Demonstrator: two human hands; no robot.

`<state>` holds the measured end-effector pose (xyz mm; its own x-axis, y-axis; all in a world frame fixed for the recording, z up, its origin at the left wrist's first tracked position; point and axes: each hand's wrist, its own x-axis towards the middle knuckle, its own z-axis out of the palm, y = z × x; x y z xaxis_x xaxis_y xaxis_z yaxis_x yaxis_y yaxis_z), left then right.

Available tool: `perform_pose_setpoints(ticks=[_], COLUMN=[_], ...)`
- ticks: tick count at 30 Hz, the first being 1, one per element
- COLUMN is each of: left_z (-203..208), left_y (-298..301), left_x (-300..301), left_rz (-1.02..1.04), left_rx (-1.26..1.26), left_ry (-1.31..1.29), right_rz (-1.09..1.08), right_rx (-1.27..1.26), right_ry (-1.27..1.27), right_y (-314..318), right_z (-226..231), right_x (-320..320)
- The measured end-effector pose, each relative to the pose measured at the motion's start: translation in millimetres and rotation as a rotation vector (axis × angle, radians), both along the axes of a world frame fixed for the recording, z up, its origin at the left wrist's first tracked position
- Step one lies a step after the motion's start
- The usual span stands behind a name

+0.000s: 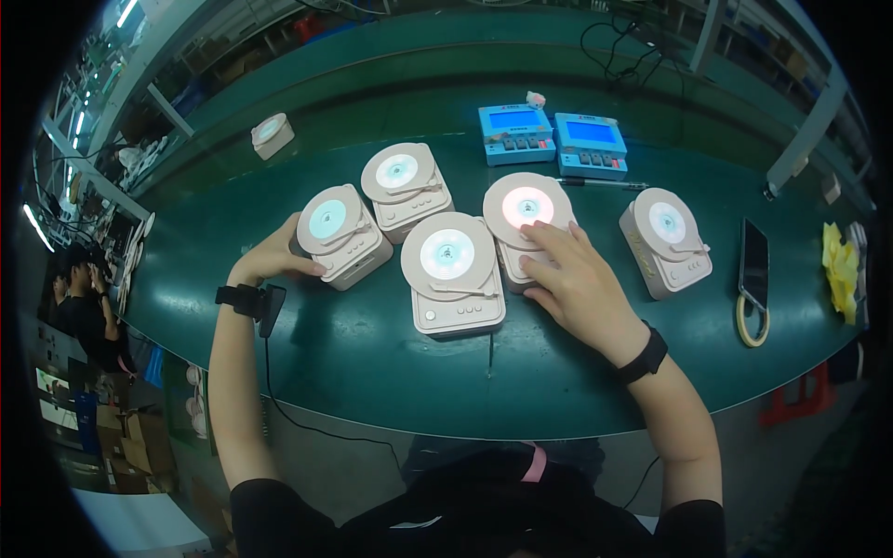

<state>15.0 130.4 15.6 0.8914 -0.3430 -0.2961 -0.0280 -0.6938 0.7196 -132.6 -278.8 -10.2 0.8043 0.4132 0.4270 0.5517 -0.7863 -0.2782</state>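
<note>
Several cream record-player-shaped devices with glowing round discs stand on the green table. My left hand point(274, 257) is closed around the left side of one player point(358, 259) with a pale cyan disc, thumb at its front corner. My right hand point(581, 288) is wrapped over the front and right side of another player point(523, 206), whose disc glows pinkish; the hand hides most of its front panel. Between them stands a white-lit player point(453, 316), nearest me and touched by neither hand. Behind it sits a cyan-lit player point(406, 211). Farther right stands one more player point(672, 265), tilted slightly.
Two blue boxes with lit screens point(516, 121) stand at the back, beside a pen point(605, 183). A small player point(273, 137) is at the far left. On the right lie a phone point(754, 260), a tape roll point(753, 327) and yellow wrapping point(840, 274). Another person point(88, 312) is at left.
</note>
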Motion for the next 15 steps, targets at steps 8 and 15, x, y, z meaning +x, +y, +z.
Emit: perform_pose_setpoints(ticks=[8,15], left_z=[-2.2,-9.1], left_y=[-8.4,-11.1], left_x=[-2.8,-10.7], left_rz=[0.013,0.117], left_rx=[-0.046,-0.191], left_ry=[-0.058,0.002], right_rz=[-0.018,0.002], right_rx=[0.0,0.039], right_ry=[-0.046,-0.051], right_y=[3.6,5.7], right_z=[1.6,3.6], right_x=[2.2,4.1])
